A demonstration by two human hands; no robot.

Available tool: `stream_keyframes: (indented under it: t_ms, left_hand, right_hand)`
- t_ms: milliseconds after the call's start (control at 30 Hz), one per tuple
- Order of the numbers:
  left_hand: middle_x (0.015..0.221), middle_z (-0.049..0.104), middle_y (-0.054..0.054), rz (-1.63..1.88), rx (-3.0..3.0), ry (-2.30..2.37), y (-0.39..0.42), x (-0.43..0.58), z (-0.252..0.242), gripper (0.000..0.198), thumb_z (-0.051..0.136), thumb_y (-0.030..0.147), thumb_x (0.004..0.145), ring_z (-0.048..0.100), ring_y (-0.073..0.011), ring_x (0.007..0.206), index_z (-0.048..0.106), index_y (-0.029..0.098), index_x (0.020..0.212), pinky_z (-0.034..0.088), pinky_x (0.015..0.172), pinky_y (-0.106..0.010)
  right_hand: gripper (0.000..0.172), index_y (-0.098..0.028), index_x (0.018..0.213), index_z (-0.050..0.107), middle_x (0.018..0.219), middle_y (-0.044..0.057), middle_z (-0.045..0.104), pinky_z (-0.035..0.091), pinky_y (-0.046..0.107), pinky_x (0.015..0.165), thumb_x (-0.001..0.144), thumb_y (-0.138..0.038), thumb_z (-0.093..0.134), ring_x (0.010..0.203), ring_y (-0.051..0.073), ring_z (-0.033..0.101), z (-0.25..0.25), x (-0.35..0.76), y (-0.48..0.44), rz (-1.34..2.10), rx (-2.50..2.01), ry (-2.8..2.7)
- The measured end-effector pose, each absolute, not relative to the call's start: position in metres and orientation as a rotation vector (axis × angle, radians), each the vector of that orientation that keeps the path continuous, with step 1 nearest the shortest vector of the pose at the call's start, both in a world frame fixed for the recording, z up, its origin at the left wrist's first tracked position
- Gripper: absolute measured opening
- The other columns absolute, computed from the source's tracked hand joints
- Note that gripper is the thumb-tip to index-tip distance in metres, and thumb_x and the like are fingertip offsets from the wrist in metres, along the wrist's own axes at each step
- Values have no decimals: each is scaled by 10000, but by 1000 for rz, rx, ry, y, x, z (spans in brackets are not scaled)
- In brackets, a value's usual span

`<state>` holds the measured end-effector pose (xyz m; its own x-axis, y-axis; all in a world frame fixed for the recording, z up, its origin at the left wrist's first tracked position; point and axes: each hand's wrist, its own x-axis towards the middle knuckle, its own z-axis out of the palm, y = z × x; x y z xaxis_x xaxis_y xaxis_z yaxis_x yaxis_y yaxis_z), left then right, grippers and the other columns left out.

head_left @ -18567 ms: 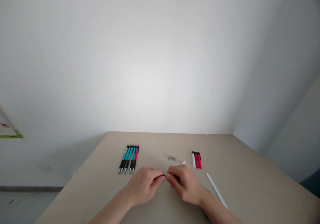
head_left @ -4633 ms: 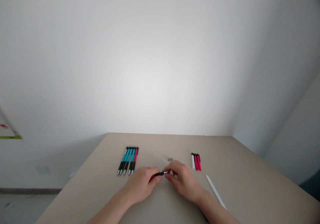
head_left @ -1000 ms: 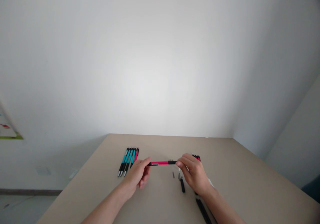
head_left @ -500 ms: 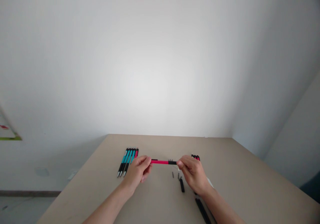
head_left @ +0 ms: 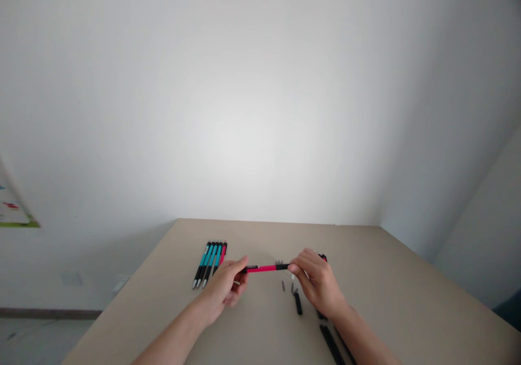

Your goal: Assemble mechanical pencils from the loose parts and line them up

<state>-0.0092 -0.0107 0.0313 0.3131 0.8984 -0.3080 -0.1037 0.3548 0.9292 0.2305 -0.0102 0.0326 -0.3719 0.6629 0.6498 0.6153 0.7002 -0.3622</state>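
Observation:
A pink pen with black ends (head_left: 266, 268) is held level above the table between both hands. My left hand (head_left: 228, 283) holds its left, clip end, with the thumb raised a little and the fingers curled beneath. My right hand (head_left: 315, 278) pinches the black right end between thumb and fingers. Behind my left hand lies a row of several teal pens (head_left: 209, 259) with a pink pen (head_left: 222, 252) at its right end. Partly hidden behind my right hand are the tops of more pens (head_left: 323, 257).
On the beige table (head_left: 252, 327), small dark pieces (head_left: 284, 286) and a short black part (head_left: 298, 303) lie near the middle. Long black parts (head_left: 331, 345) lie beside my right forearm. A white wall (head_left: 260, 109) stands behind the table.
My left thumb has lifted and its grip has loosened, showing more of the pen's clip end. My right hand keeps its pinch. The view has shifted slightly.

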Motion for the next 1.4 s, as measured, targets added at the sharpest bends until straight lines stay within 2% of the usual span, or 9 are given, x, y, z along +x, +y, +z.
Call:
stream_keyframes:
  t_ms: [267,467,533,667,900,1133,1300,1400]
  left_hand:
    - [472,379,90,853,988,962,-8,-10,26,427,674,543,666,144,-9,346,501,154,628,40,377,-208]
    - [473,327,102,1080,1311,1032,-5,-9,17,441,604,576,740,214,-34,358,439,184,624,132,368,-187]
    - [494,357,95,1144,1372,1039,-4,-9,15,441,593,594,742,253,-39,367,462,180,659,163,373,-181]
    - [612,487,64,1194,1296,1022,-3,-9,17,426,634,568,703,272,-22,349,522,166,790,183,351,-176]
    - [766,590,15,1281,1119,1050,0,-9,20,419,659,471,700,321,1,306,543,166,964,173,317,-169]
    - [903,634,-19,1237,1265,1106,-3,-6,19,462,576,472,779,412,-16,293,434,222,1141,209,293,-153]
    - [1004,634,-53,1111,1497,1148,-5,-6,9,410,524,414,823,477,-36,300,443,225,1177,305,296,-170]
    - [988,645,-47,1117,1577,1307,0,-13,7,357,517,360,822,491,-58,321,494,217,1148,341,324,-195]
  right_hand:
    - [341,-183,648,519,602,17,503,319,280,597,955,-299,430,625,155,443,31,231,-11,105,-992,-2106]
    - [399,-185,586,467,555,6,475,305,264,562,959,-312,408,576,140,433,32,228,-13,89,-1035,-2051]
    - [405,-186,583,460,559,7,479,310,261,558,960,-320,401,574,139,441,33,226,-14,96,-1055,-2028]
    - [355,-183,658,522,617,22,534,343,253,561,958,-329,401,598,145,491,33,220,-17,146,-1070,-1989]
    - [237,-178,865,639,691,52,604,391,266,587,926,-336,472,649,168,545,32,215,-20,179,-1047,-1966]
    - [219,-183,664,613,618,12,596,361,245,553,856,-253,532,577,141,528,24,182,-34,281,-1208,-1946]
    - [216,-183,607,597,587,9,631,357,229,515,813,-219,541,537,140,561,5,162,-37,408,-1413,-1967]
    - [209,-184,632,631,619,43,677,369,244,519,812,-225,534,562,169,610,7,145,-32,370,-1587,-1974]
